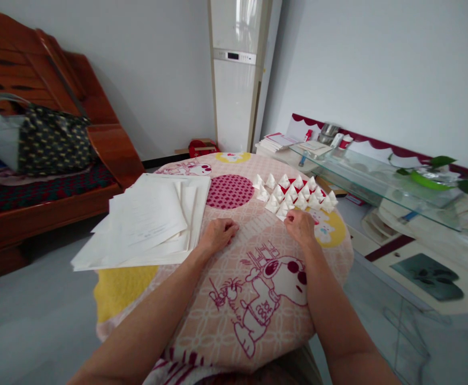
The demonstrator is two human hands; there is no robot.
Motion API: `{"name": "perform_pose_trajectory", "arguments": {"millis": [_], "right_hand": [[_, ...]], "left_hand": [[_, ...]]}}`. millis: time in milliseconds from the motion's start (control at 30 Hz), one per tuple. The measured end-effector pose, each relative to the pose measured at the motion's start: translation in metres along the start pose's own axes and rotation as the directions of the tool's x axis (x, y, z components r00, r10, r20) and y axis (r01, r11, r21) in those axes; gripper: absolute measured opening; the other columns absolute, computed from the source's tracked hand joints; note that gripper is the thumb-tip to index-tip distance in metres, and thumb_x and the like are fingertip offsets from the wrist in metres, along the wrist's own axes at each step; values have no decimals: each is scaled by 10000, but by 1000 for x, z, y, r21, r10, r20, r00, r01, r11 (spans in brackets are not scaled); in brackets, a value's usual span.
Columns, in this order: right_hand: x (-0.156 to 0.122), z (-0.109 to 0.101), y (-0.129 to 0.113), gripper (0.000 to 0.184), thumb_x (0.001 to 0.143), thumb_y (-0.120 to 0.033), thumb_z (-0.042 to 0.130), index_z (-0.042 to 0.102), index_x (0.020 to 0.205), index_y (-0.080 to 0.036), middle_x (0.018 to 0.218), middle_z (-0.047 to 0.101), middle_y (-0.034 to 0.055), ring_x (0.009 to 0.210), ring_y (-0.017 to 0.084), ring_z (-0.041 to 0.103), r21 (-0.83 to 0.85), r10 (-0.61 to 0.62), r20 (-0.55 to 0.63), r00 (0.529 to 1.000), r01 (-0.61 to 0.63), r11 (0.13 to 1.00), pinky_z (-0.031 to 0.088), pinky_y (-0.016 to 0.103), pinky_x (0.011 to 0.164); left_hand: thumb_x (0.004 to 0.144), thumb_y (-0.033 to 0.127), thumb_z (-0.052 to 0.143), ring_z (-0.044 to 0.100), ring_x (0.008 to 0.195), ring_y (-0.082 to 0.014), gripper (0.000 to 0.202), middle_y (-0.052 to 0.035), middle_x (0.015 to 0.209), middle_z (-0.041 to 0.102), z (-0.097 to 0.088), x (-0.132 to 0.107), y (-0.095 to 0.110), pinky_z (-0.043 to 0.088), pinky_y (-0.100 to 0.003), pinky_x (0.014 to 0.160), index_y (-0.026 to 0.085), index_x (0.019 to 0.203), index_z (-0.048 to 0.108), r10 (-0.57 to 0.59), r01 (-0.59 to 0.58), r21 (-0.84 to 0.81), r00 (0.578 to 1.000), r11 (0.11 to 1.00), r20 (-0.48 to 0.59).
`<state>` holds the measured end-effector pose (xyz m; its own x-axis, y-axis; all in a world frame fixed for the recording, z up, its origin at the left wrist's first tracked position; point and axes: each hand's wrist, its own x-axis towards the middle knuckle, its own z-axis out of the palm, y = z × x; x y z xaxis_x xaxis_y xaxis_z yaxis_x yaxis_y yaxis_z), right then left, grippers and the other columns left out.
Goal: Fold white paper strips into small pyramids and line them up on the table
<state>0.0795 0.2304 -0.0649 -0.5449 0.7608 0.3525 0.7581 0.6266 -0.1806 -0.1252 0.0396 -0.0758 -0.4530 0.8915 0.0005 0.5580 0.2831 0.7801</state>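
Observation:
My left hand [220, 234] rests on the patterned tablecloth [201, 315], its fingers curled in and nothing visible in them. Right of it, my right hand [300, 226] is closed in a pinch at the near edge of a group of small white folded paper pyramids [301, 200]. Its fingertips meet the nearest paper pyramid [283, 212], partly covering it. The pyramids stand upright in slanting rows, several of them close together. Left of my left hand lies a stack of white paper sheets [153, 211], with loose printed sheets on top.
A glass shelf [382, 176] with papers, cups and a green plant bowl [432, 179] runs along the right wall. Left stands a wooden bench [109, 144] holding a patterned bag [57, 140]. A tall white air conditioner [234, 91] stands behind the round table.

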Motion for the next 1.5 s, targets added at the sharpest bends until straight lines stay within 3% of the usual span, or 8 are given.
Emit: {"name": "perform_pose_trajectory", "arguments": {"millis": [667,833,933,1033,1100,1167,1333,1500], "right_hand": [[1,-5,-4,205,829,-163,563,767,805,-164,817,743,101,746,209,614,-60,-9,39,999,11,998,307,289,622],[-8,-10,-10,229,883,-284,576,775,863,-173,770,732,93,698,200,595,50,5,-105,994,0,999,324,285,633],[-21,-7,-31,314,925,-306,519,720,727,-169,699,693,78,647,172,558,198,-136,-164,977,167,966,329,282,628],[-33,3,-58,323,915,-294,536,648,630,-191,620,642,38,577,144,479,302,-387,-21,922,375,877,295,281,599],[-37,12,-71,285,890,-263,571,637,622,-192,611,635,33,563,140,454,326,-457,84,885,409,852,262,287,581],[-40,20,-76,238,868,-229,586,652,642,-193,622,643,35,564,142,456,328,-471,155,868,405,853,244,291,576],[-40,25,-72,228,889,-242,580,680,693,-183,638,661,49,592,152,502,370,-455,183,872,367,853,261,281,588],[-40,24,-70,230,868,-217,570,656,659,-176,630,660,48,572,141,494,397,-445,185,876,348,849,260,268,571]], "left_hand": [[876,368,513,539,494,-144,265,22,494,583,2,0,-3,381,-240,538,198,707,627,8,-8,-10,1000,1000,-11],[877,345,514,542,476,-142,250,24,491,583,1,-1,-1,387,-243,545,194,712,625,-1,0,-25,1000,1000,-8],[876,324,524,546,483,-142,230,25,497,586,0,-2,1,389,-244,554,190,733,644,1,-1,-22,1000,1000,-5],[875,304,547,551,520,-146,218,18,516,596,-1,-3,4,393,-251,581,182,751,677,34,-33,12,999,999,-36],[875,292,567,553,565,-149,224,1,558,621,-1,-3,5,391,-256,606,174,729,689,77,-71,67,993,995,-87],[874,275,587,555,606,-149,221,-20,621,656,-1,-4,6,388,-259,628,165,717,697,123,-107,123,983,987,-136],[877,212,598,585,660,-148,173,-47,726,710,-7,-6,6,395,-256,656,152,772,722,202,-164,199,961,966,-190],[882,185,594,625,699,-153,162,-45,776,732,-30,-9,1,429,-254,679,164,804,735,226,-150,232,911,961,-346]]}}
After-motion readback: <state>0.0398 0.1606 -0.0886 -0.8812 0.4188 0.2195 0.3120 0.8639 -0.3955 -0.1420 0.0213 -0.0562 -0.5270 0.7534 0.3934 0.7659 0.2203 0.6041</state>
